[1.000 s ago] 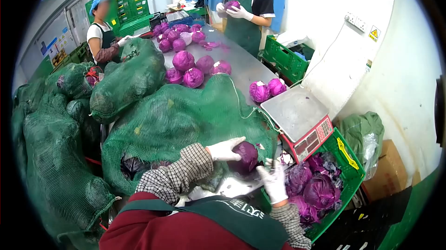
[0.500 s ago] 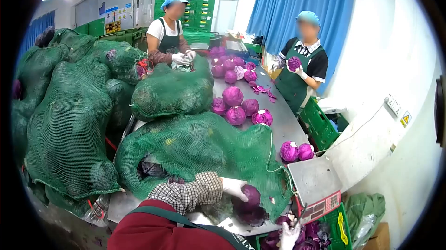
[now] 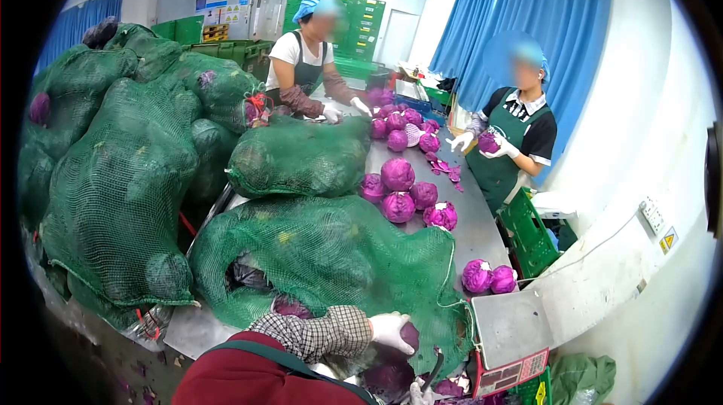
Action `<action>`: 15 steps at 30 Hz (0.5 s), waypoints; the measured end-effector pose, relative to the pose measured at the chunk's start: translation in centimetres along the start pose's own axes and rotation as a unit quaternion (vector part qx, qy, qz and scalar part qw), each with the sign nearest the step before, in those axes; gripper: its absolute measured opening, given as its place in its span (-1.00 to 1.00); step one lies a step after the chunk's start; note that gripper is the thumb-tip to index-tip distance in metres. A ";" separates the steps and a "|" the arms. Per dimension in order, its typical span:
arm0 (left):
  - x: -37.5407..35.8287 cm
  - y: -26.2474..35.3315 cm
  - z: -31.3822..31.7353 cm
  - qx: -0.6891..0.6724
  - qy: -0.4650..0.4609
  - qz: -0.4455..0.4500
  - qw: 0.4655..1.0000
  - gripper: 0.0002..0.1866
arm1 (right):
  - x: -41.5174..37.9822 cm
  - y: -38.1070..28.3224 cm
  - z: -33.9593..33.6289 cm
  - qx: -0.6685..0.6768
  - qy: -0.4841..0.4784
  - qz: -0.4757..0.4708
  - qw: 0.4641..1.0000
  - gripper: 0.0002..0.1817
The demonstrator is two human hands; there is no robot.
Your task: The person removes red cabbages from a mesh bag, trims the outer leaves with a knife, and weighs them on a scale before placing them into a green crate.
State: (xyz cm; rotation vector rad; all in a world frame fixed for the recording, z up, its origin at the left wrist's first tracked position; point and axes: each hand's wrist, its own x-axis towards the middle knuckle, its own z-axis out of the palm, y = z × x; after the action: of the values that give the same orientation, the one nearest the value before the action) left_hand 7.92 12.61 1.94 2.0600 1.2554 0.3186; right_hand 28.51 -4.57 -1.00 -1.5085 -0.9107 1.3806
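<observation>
Gloved in white, my left hand (image 3: 390,331) grips a red cabbage (image 3: 410,336) at the front edge of the green net sack (image 3: 324,243). Just below it lies a darker piece of cabbage (image 3: 388,379). My right hand (image 3: 420,393), also gloved and partly cut off by the bottom edge, holds a dark knife (image 3: 434,367) with its blade pointing up, close to that piece. More cabbage shows through an opening in the sack, left of my checked sleeve (image 3: 320,331).
A scale (image 3: 512,322) stands at the right, with two cabbages (image 3: 489,277) behind it. Full net sacks (image 3: 113,202) are piled at the left. Trimmed cabbages (image 3: 398,175) sit along the metal table (image 3: 471,235). Two co-workers (image 3: 305,66) (image 3: 520,119) stand across it.
My right hand and the knife have moved left, closer to my left hand. The view has shifted. One co-worker's hands have parted; the other has lowered a cabbage.
</observation>
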 end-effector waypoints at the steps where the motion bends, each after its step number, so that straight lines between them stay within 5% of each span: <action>1: -0.3 0.5 -0.2 0.003 -0.003 0.001 1.000 0.02 | -0.1 0.3 0.2 0.019 -0.003 -0.006 1.000 -0.68; 5: -0.7 0.8 0.4 0.019 0.011 0.010 1.000 0.02 | 1.7 4.0 0.1 -0.091 0.034 0.008 0.995 -0.48; 7: -1.1 1.2 -0.1 0.013 0.009 0.004 1.000 0.00 | 2.3 6.2 0.2 -0.225 0.060 -0.158 0.960 -0.32; 9: -0.7 0.9 -0.1 0.009 -0.009 0.006 1.000 0.00 | 4.1 8.9 -1.2 -0.497 0.134 -0.463 0.721 -0.49; 12: -0.6 1.1 -0.4 0.014 -0.013 -0.015 1.000 0.01 | 3.2 8.2 -2.1 -0.219 0.031 -0.196 0.955 -0.69; 13: -0.6 1.1 -0.7 0.014 -0.022 -0.017 1.000 0.03 | 4.2 9.4 -2.2 -0.210 0.079 -0.244 0.943 -0.80; 15: -0.8 1.4 -1.2 0.012 -0.050 -0.021 0.998 0.08 | 0.0 2.6 -2.9 -0.168 0.064 -0.118 0.977 -0.80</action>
State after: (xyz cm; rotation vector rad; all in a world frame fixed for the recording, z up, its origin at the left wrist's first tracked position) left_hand 7.81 12.06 3.88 2.0405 1.2459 0.1800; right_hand 31.25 -5.86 -3.44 -1.6546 -1.2437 0.9821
